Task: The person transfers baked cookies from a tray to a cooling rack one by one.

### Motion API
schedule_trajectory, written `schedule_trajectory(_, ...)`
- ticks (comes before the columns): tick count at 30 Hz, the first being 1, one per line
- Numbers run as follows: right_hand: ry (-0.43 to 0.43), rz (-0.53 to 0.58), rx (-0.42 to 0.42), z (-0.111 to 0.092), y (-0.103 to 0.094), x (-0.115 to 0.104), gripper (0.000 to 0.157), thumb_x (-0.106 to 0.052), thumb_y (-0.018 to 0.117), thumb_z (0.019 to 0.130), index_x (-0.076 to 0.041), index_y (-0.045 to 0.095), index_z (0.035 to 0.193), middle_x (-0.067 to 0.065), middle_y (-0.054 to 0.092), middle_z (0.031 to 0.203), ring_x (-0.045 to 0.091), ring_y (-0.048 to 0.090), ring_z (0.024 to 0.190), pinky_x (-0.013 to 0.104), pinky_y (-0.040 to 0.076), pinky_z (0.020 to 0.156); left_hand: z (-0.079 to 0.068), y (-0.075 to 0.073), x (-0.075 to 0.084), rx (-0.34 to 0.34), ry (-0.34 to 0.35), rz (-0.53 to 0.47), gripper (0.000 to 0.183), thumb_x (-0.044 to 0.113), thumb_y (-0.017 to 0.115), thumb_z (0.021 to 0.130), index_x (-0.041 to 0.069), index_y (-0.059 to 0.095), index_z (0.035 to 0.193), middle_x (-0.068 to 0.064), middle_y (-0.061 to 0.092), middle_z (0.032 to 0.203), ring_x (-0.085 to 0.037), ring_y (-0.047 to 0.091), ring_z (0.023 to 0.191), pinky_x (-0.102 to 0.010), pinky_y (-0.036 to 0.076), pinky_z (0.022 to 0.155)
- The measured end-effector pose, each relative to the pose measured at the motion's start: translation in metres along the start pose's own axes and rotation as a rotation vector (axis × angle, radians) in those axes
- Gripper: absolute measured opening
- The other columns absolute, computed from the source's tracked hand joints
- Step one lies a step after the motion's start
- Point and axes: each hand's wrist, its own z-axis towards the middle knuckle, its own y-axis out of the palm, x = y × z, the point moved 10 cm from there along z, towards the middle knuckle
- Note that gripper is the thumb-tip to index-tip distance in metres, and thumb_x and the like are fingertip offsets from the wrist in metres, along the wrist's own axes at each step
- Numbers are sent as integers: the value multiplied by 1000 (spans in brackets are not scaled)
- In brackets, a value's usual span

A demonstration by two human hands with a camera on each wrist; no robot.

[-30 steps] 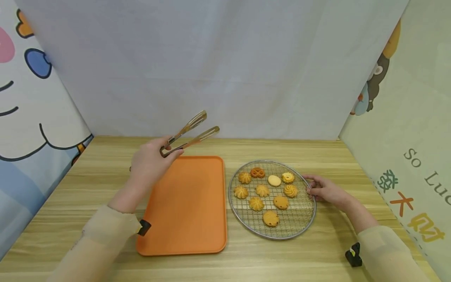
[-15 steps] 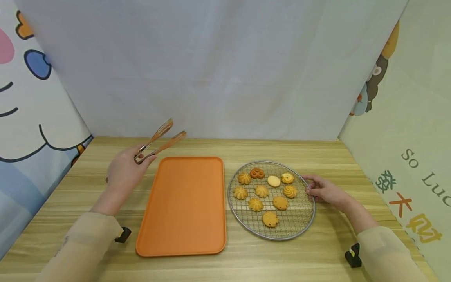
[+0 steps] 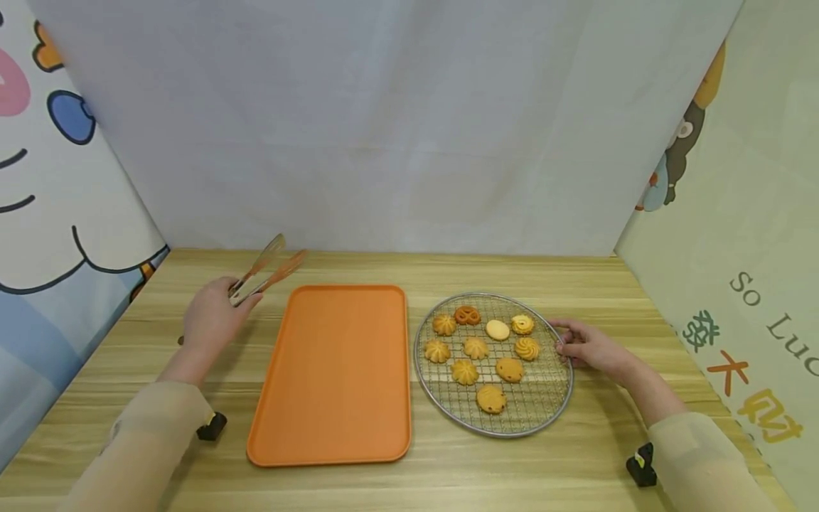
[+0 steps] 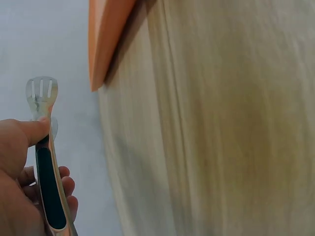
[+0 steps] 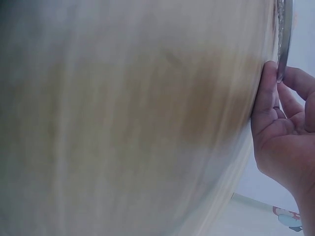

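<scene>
My left hand (image 3: pixel 211 316) grips metal serving tongs (image 3: pixel 289 265) left of the orange tray (image 3: pixel 333 377). The two arms of the tongs stand apart, with nothing between them. In the left wrist view the thumb lies along the tongs and the fingers curl around a dark-inlaid handle (image 4: pixel 50 187). On the right, a round wire cooling rack (image 3: pixel 537 396) carries several cookies, among them a brown pretzel-shaped one (image 3: pixel 467 315) and a pale oval one (image 3: pixel 498 329). My right hand (image 3: pixel 595 348) pinches the rack's metal rim (image 5: pixel 285 44) between thumb and fingers.
Both tray and rack sit on a wood-grain table (image 3: pixel 461 476), with a narrow gap between them. A pale cloth backdrop (image 3: pixel 409 142) rises behind the table. Printed panels flank it on the left and right.
My left hand has carried the tongs left and down in the head view, off the tray's far left corner. My right hand, the rack and the cookies have stayed put.
</scene>
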Motion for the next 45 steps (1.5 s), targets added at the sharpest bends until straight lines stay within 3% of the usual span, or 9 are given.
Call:
schedule_trajectory(16,-4,-1,-6,1,2,-2,61,-4,49,97,7,16,147,11,49,100,10,58,82,27,52,74,7,35,-23,-221,11,88,57,29,54,96,-24,43,117,-43,45,105,-57,44,97,-59,37,82)
schedule_trajectory(29,6,-43,21,1,-1,-3,61,-6,51,97,6,19,147,13,49,101,11,58,83,28,52,75,5,45,-34,-288,8,92,58,33,55,95,-23,45,109,-38,47,95,-52,48,89,-56,40,75)
schedule_trajectory(36,17,-98,61,0,-4,-6,58,-10,52,97,6,24,146,19,51,108,13,59,84,29,52,74,4,44,-32,-296,16,109,61,33,60,92,-23,46,111,-39,50,96,-52,50,88,-56,41,75)
schedule_trajectory(45,26,-172,95,-7,-3,-17,54,-10,51,97,8,28,143,27,51,112,17,61,83,32,53,70,-2,29,-17,-334,8,92,75,38,55,94,-21,32,133,-47,36,124,-61,35,110,-65,34,90)
